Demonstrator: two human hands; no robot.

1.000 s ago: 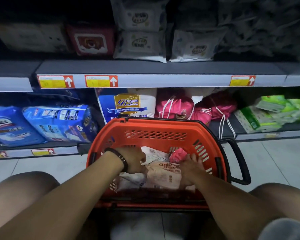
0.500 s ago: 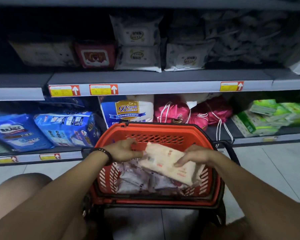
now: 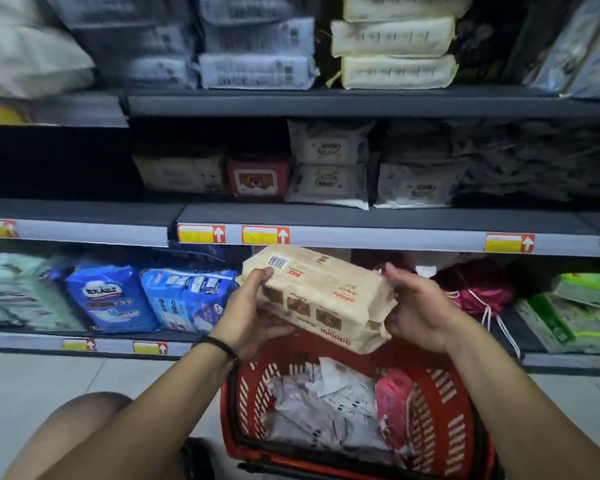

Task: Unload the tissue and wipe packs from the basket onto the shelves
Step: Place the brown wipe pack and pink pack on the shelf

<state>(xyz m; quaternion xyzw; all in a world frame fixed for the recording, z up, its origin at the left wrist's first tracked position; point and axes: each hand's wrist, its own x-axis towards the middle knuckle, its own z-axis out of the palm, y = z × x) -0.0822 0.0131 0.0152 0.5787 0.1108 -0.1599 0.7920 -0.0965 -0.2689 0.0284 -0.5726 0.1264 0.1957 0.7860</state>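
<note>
We hold the beige wipe pack [image 3: 321, 296] above the red basket [image 3: 440, 420], in front of the lower shelf [image 3: 378, 239]. Our left hand [image 3: 253, 313] grips its left end; our right hand [image 3: 418, 313] grips its right end. More packs [image 3: 319, 407] lie in the basket.

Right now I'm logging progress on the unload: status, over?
Left hand and right hand both shut on beige wipe pack, held above red basket. More packs in basket. Nothing blocking the shelves.
</note>
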